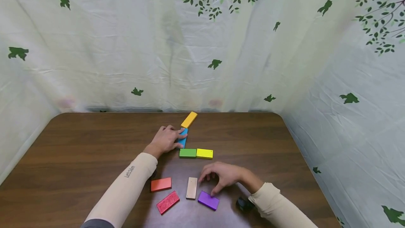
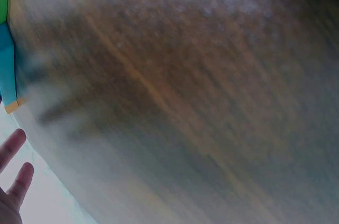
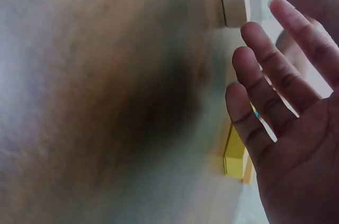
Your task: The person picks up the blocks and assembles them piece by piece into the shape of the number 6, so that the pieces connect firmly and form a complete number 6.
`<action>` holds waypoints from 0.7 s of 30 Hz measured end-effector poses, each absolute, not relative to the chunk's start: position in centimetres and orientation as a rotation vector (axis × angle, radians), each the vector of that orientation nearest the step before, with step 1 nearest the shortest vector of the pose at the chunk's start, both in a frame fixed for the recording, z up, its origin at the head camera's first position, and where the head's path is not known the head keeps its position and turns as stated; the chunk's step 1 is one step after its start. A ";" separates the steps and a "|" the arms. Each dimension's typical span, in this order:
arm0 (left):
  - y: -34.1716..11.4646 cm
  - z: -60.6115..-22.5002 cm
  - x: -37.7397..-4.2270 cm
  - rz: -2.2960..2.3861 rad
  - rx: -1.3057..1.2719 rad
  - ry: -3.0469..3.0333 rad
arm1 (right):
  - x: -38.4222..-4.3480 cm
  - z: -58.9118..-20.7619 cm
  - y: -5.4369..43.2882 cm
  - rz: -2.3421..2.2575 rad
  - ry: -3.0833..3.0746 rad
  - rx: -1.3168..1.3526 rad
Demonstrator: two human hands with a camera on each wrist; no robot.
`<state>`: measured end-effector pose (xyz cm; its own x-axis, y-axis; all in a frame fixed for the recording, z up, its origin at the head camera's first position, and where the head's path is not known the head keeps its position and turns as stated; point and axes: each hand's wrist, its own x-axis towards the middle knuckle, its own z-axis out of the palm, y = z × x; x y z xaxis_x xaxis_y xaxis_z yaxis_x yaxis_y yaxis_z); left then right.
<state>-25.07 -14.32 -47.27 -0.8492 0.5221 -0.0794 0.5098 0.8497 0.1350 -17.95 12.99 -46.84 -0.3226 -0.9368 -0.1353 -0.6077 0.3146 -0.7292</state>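
Note:
My left hand (image 1: 165,139) is at a blue block (image 1: 183,138), its index finger and thumb on it in a pinch. An orange-yellow block (image 1: 189,119) stands slanted at the blue block's far end. Nearer, a green block (image 1: 188,153) and a yellow block (image 1: 204,154) lie end to end. Over the near part of the table, my right hand (image 1: 223,176) holds nothing, its fingers loosely bent. Its thumb is by a purple block (image 1: 208,200); contact cannot be told. Close to its fingertips lies a plain wooden block (image 1: 191,188).
An orange-red block (image 1: 161,184) and a red block (image 1: 168,202) lie at the near left on the brown wooden table (image 1: 95,143). A black object (image 1: 244,204) shows by the right sleeve. White curtains with a leaf print (image 1: 142,45) stand behind and beside the table.

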 end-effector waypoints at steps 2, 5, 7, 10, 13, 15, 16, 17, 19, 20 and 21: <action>-14.4 -47.2 -25.1 0.164 0.818 2.910 | -17.7 -47.0 12.9 -0.758 2.021 -1.375; -14.4 -47.2 -25.1 0.166 0.825 2.907 | -17.4 -47.1 12.6 -0.724 2.011 -1.414; -14.4 -47.3 -25.1 0.173 0.830 2.906 | -17.1 -47.1 12.5 -0.698 2.010 -1.437; -14.5 -47.4 -25.1 0.184 0.832 2.909 | -16.8 -47.1 12.3 -0.660 2.012 -1.453; -14.5 -47.4 -25.1 0.191 0.832 2.913 | -16.6 -47.1 12.1 -0.629 2.010 -1.458; -14.5 -47.5 -25.1 0.190 0.831 2.913 | -16.5 -47.0 11.9 -0.612 2.010 -1.463; -14.5 -47.5 -25.1 0.192 0.831 2.913 | -16.4 -47.0 11.8 -0.604 2.012 -1.465; -14.5 -47.5 -25.1 0.192 0.831 2.914 | -16.3 -46.9 11.8 -0.597 2.014 -1.467; -14.5 -47.5 -25.1 0.195 0.830 2.914 | -16.2 -46.9 11.7 -0.581 2.025 -1.471; -14.5 -47.4 -25.1 0.196 0.829 2.914 | -16.1 -46.9 11.6 -0.573 2.032 -1.472; -14.5 -47.4 -25.1 0.197 0.827 2.913 | -16.0 -46.9 11.6 -0.567 2.039 -1.472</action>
